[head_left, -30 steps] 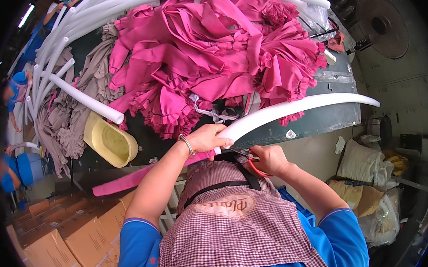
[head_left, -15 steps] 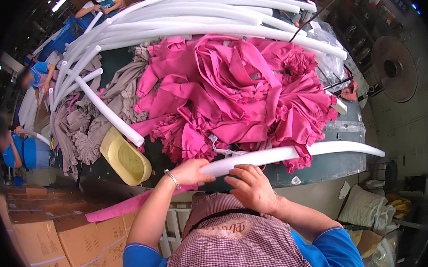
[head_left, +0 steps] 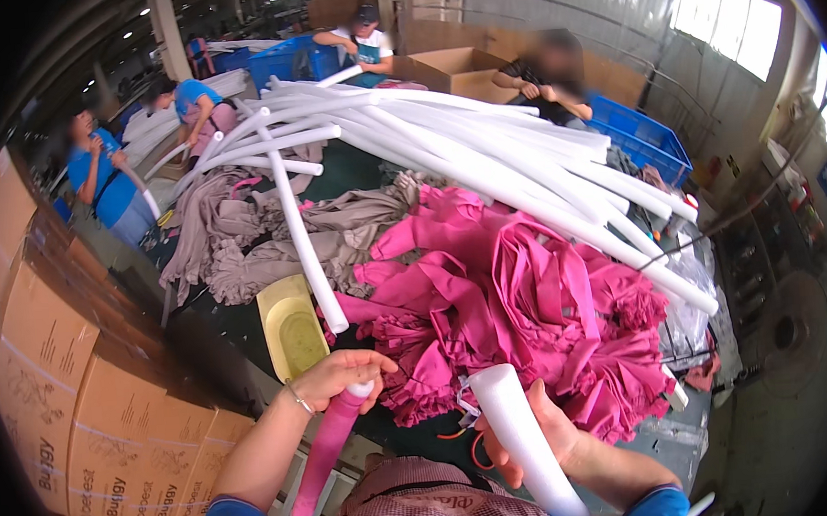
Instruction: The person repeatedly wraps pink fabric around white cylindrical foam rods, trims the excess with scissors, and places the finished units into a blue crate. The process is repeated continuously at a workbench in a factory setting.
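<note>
Foam tube (head_left: 527, 447), white and stiff, stands up out of the right hand (head_left: 541, 436) at the near edge of the tabletop (head_left: 369, 165); the grip is wrapped around its shaft with the thumb on one side, so the blunt end points up and away from the body. Just beside it the left hand (head_left: 345, 378) is closed over the top of a second tube already sheathed in a pink fabric sleeve (head_left: 322, 456), the white end peeping out between the fingers, as if the cloth is being pinched there to keep it from slipping down. Ahead of both hands lies a heap of pink sleeves (head_left: 523, 317), within easy reach, with a pile of taupe sleeves (head_left: 268, 235) toward the left edge. A yellow tray (head_left: 289, 334) sits at the near left. Bare white tubes (head_left: 483, 148) lie fanned across the far side. Cardboard boxes (head_left: 67, 378) are stacked at the left, and other people work at the far edge.
</note>
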The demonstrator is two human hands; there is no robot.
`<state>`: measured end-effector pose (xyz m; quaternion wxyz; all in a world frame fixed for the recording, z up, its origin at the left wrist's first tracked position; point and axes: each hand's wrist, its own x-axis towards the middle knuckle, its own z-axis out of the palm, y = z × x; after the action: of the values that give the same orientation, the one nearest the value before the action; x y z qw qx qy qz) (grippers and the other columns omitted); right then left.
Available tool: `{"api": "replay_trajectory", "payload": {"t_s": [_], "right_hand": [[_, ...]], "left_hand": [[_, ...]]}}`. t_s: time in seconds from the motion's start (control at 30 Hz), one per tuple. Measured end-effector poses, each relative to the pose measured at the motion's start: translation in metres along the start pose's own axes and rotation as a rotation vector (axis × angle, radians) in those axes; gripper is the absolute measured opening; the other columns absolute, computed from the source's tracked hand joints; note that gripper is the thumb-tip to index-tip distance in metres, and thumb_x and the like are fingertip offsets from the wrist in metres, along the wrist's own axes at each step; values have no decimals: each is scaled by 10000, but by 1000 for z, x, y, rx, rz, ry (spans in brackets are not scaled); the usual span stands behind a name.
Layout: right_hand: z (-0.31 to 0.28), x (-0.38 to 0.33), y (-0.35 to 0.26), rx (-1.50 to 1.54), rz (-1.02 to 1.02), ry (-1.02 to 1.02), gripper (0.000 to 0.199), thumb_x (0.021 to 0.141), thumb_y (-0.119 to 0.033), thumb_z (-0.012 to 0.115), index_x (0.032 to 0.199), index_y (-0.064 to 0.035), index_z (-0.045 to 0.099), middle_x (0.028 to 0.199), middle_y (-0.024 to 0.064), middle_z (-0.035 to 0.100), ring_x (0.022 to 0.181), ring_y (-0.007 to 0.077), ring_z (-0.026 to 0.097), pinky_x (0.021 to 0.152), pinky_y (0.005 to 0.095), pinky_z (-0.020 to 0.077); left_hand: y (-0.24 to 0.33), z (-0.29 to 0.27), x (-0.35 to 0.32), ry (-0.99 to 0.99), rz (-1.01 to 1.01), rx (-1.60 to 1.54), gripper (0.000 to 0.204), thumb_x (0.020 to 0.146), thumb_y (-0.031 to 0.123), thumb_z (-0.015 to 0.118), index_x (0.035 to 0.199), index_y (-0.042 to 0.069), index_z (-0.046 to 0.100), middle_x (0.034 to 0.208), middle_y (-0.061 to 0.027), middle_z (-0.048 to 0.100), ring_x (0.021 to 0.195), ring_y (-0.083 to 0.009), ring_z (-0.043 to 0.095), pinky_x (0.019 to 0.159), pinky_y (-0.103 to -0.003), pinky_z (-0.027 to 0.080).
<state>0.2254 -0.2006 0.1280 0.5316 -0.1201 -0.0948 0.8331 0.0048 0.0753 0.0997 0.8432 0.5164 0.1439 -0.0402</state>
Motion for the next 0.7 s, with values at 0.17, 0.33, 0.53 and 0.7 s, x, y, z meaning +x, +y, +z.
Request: {"api": "replay_trajectory", "payload": {"t_s": [0.17,0.33,0.53,0.7], "right_hand": [[-53,105,55,-859,-459,431,208,935,-95,635,1107,12,588,1143,125,637,929,205,656,865,323,524],[-94,143,73,-386,-525,351,306,841,-111,688,1107,-10,575,1045,101,654,982,239,639,915,338,493],[-82,110,8,-96,-645,605,167,804,-163,591,887,-27,541,858,95,587,767,252,572,760,398,512],[-94,85,-35,-40,-641,697,136,812,-175,624,771,-57,570,692,64,562,643,221,555,660,361,502]], "left_hand": [[9,32,54,187,109,-74,254,1003,242,539,1100,10,575,788,-84,640,624,-173,631,572,-300,513],[-41,50,93,178,328,462,560,927,373,658,1317,13,477,1095,-93,632,1044,-137,601,885,-277,491],[-83,65,78,298,165,680,704,769,425,785,1232,-37,524,904,-116,654,813,-187,668,714,-316,545],[-60,116,65,277,6,521,433,747,264,780,993,-29,578,689,-65,626,514,-133,616,478,-283,494]]}}
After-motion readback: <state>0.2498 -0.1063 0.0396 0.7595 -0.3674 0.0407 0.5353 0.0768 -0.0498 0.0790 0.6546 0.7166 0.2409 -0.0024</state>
